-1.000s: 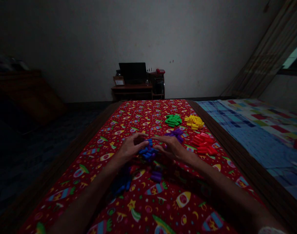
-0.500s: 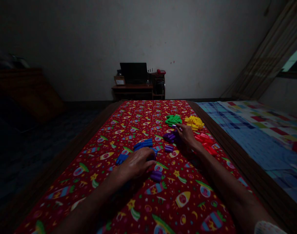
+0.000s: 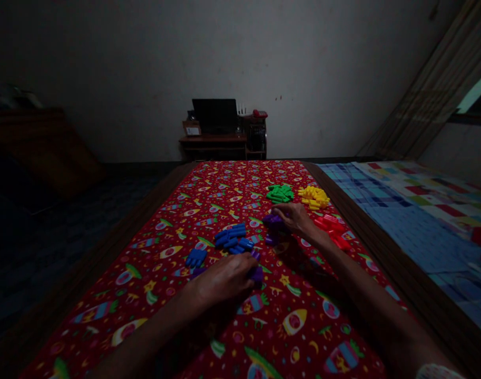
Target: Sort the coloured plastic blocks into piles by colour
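Observation:
My left hand (image 3: 228,275) is low over the patterned cloth, its fingers curled at a purple toy block (image 3: 256,274). Another bit of purple (image 3: 255,255) shows just beyond its knuckles. Part of a further purple piece (image 3: 198,272) shows beside that wrist. My right hand (image 3: 294,217) is at the purple block pile (image 3: 270,220), fingers pinched on a purple block they mostly cover. A separate purple block (image 3: 271,239) lies just in front of this pile. Blue blocks (image 3: 230,237) lie beyond my left hand, with a blue piece (image 3: 196,257) to their left.
Green blocks (image 3: 280,193), yellow blocks (image 3: 314,197) and red blocks (image 3: 333,230) lie in separate piles along the right side. The red cloth (image 3: 240,181) covers the table. A bed (image 3: 382,210) adjoins on the right; a desk with a monitor (image 3: 214,115) stands at the far wall.
My right hand has come down with a purple block onto the purple pile. My left hand has moved nearer to me, from the blue blocks to the purple block.

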